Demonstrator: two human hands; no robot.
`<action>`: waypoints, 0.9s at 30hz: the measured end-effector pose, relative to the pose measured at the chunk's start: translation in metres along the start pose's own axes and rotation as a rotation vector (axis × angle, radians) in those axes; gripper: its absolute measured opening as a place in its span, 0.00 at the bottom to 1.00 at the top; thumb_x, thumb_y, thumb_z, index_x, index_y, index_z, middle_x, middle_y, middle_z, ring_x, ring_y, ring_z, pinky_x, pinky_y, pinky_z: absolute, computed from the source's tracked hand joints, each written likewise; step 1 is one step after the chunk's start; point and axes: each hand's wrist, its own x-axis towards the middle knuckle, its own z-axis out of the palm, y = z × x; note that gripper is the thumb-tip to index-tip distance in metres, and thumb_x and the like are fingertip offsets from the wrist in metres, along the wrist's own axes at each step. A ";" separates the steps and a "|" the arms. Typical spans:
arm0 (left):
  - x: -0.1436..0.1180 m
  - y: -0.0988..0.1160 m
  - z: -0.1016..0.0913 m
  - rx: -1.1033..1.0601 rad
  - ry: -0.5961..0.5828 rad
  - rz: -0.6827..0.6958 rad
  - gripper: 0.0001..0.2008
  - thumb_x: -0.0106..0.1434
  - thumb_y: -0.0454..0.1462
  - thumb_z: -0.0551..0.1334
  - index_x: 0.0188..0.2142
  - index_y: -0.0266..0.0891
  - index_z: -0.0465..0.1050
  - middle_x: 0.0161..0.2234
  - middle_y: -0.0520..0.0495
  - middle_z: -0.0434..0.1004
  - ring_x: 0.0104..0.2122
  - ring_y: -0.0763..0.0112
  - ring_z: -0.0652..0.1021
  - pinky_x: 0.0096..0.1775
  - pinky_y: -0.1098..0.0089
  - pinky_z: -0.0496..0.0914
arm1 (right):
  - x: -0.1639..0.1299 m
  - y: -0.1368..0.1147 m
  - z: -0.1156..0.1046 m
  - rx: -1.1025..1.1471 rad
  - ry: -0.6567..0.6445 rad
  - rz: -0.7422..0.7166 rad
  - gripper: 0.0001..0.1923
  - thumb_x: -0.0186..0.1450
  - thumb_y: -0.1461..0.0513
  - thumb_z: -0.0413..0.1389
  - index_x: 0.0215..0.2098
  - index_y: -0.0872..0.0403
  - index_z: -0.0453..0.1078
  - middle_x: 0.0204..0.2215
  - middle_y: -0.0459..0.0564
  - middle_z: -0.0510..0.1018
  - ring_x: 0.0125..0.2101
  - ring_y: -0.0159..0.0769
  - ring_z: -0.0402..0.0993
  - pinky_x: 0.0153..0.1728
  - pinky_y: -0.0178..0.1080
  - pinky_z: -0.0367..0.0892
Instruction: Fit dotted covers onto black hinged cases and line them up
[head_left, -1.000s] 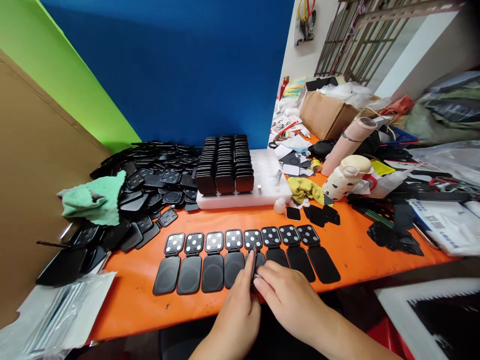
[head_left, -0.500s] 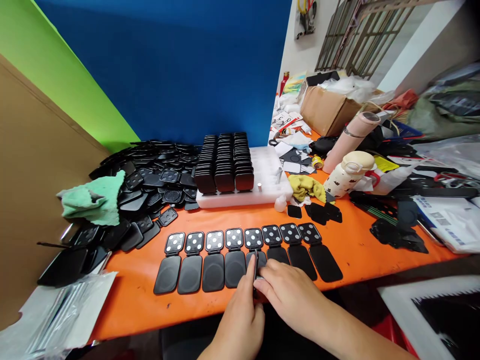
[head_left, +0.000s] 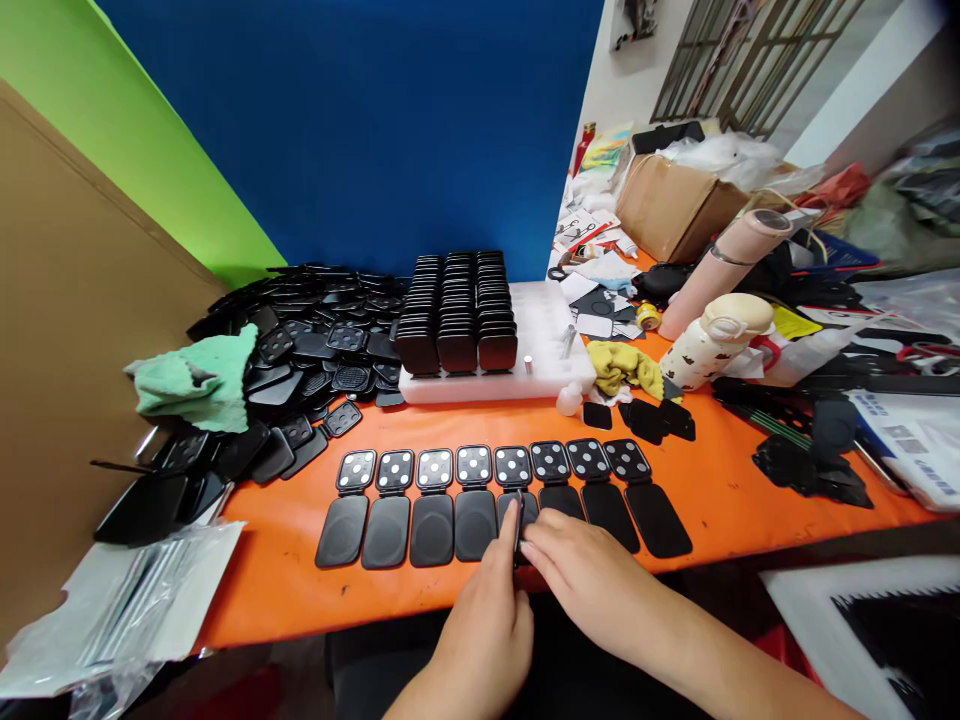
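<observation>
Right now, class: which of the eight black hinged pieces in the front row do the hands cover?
The fifth from the left: both the left hand and right hand meet over its lower flap; the other seven lie uncovered.

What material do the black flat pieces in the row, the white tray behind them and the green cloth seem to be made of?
Black flat pieces: likely moulded plastic, smooth with a soft sheen and rounded corners. White tray: probably translucent plastic, milky and glossy. Green cloth: soft woven or microfibre fabric, matte and crumpled into folds.
</observation>
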 end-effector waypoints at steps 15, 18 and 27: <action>-0.002 0.003 0.004 -0.125 -0.009 -0.016 0.38 0.56 0.25 0.51 0.64 0.41 0.40 0.60 0.41 0.58 0.58 0.60 0.62 0.57 0.59 0.56 | 0.005 0.007 0.012 0.465 0.047 0.101 0.14 0.63 0.58 0.51 0.22 0.54 0.66 0.25 0.44 0.69 0.28 0.31 0.66 0.29 0.33 0.59; -0.004 0.010 0.002 -0.447 -0.143 -0.176 0.42 0.50 0.24 0.54 0.64 0.43 0.41 0.50 0.41 0.68 0.46 0.61 0.72 0.47 0.62 0.67 | 0.005 0.014 0.018 0.841 -0.044 0.139 0.14 0.64 0.54 0.49 0.28 0.54 0.66 0.22 0.42 0.66 0.21 0.28 0.63 0.23 0.32 0.57; -0.010 0.009 -0.009 0.050 -0.136 -0.063 0.45 0.51 0.24 0.52 0.64 0.48 0.35 0.46 0.44 0.71 0.40 0.64 0.73 0.45 0.63 0.65 | 0.001 0.009 -0.002 0.414 0.018 0.102 0.16 0.69 0.57 0.42 0.27 0.53 0.64 0.27 0.45 0.69 0.30 0.34 0.64 0.32 0.36 0.57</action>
